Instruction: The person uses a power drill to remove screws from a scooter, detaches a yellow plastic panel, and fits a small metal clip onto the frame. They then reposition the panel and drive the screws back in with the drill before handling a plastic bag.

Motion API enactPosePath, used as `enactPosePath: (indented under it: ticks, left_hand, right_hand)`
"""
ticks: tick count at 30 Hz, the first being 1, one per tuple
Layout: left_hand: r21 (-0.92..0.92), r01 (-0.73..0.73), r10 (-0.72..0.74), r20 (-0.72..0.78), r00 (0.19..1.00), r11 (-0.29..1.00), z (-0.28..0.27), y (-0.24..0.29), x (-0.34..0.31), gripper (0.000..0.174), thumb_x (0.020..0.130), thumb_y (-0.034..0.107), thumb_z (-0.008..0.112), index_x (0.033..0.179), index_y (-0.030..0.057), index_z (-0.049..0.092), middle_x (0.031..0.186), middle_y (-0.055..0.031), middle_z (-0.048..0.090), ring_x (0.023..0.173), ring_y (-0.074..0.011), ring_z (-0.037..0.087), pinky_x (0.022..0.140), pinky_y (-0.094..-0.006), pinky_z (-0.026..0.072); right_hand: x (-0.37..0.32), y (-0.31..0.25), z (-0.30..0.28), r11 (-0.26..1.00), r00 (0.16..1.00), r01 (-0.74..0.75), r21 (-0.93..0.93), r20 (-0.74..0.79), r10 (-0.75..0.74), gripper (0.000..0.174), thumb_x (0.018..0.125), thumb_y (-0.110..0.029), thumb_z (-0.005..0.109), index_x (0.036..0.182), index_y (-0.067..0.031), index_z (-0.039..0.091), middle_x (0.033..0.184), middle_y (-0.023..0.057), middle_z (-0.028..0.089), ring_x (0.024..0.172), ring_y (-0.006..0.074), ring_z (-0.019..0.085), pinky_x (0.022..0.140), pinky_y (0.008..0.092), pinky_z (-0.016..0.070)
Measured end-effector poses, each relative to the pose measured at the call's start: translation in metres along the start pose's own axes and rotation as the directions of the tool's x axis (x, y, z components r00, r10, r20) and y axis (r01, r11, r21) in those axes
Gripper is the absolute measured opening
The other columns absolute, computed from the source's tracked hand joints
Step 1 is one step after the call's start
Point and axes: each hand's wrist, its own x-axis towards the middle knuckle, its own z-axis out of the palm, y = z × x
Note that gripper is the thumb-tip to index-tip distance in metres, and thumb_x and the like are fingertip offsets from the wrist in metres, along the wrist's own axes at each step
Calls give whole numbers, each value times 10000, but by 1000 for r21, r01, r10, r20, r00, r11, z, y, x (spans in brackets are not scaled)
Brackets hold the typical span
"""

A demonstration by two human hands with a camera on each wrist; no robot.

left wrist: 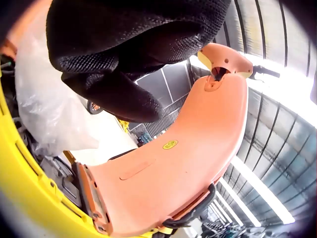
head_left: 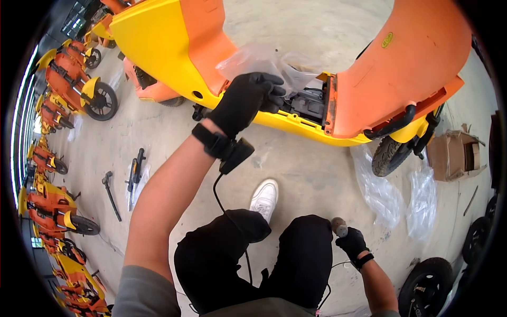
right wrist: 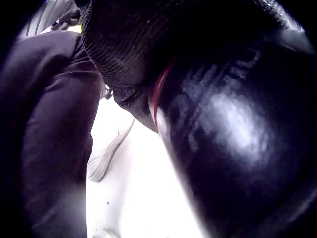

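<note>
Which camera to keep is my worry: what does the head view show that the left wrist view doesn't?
Only the head view: the right hand gripping a tool beside the knee, hand tools on the floor, a cardboard box. Only the left wrist view: the roof beams above. Both: the left hand gripping the clear plastic bag, and the raised orange seat.

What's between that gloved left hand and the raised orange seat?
Head view: the clear plastic bag the left hand grips, above an open black compartment.
</note>
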Motion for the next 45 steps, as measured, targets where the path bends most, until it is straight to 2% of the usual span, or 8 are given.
enactPosePath:
  ticks: [6,8,10,13,26,28,29,45]
  left_hand:
    - [69,-26,23,44,999,997,5,9,82,277,963,143,460,1097,-66,583,925,-138,665,805,-203,652,759,-282,546]
    - [557,-688,536,441,720,466,13,23,93,302,980,178,471,1098,-78,580,967,-175,660,894,-236,657,829,-280,536]
    - [677,-582,354,462,813,451,7,20,98,424,1008,276,428,1127,-112,552,1070,-223,626,1035,-261,619,937,-287,499]
    - [-389,115,-68,132,989,914,13,11,110,688,1002,471,337,1188,-177,474,1185,-290,554,1171,-303,533,1039,-337,432]
    - [-381,2,25,65,998,924,13,10,115,535,993,370,434,1236,-103,492,1186,-290,563,1158,-327,550,1044,-363,425]
    - [627,-640,404,498,767,443,-10,7,127,364,975,227,491,1185,-65,543,1114,-237,618,1072,-286,610,962,-346,492]
    - [49,-214,203,163,965,976,-8,1,133,276,955,150,505,1107,-68,581,1025,-179,657,964,-236,652,857,-319,541]
    - [677,114,42,-210,977,728,-36,74,101,361,954,332,523,799,36,659,581,10,521,476,-82,450,451,-232,367]
  right_hand:
    - [-7,-2,3,1000,999,-1,8,-47,1,300,601,-250,724,766,-13,641,688,178,652,721,360,649,680,421,522]
    - [-3,7,10,998,992,57,19,-115,-55,298,602,-251,724,757,-10,644,687,181,652,716,353,652,684,413,525]
    - [-6,0,4,999,995,15,31,-102,-12,297,603,-253,722,754,-9,645,690,182,654,717,349,654,685,409,526]
    - [-7,-8,-1,998,997,-36,57,-63,40,299,604,-255,721,751,-6,649,698,184,658,721,342,659,685,404,529]
    - [-1,-2,-2,990,996,-46,136,-65,55,300,603,-252,722,763,-6,657,730,204,657,733,357,654,665,419,516]
    - [-2,-2,-3,981,997,-71,178,-24,77,290,620,-208,728,814,-2,663,757,190,668,745,329,662,661,397,515]
    - [-1,-2,-3,971,996,-91,219,14,90,289,636,-164,734,864,3,670,783,176,679,758,301,669,658,376,514]
    - [-5,-9,-8,955,994,-91,281,-29,103,254,619,-190,700,780,1,652,681,174,647,679,319,652,613,382,503]
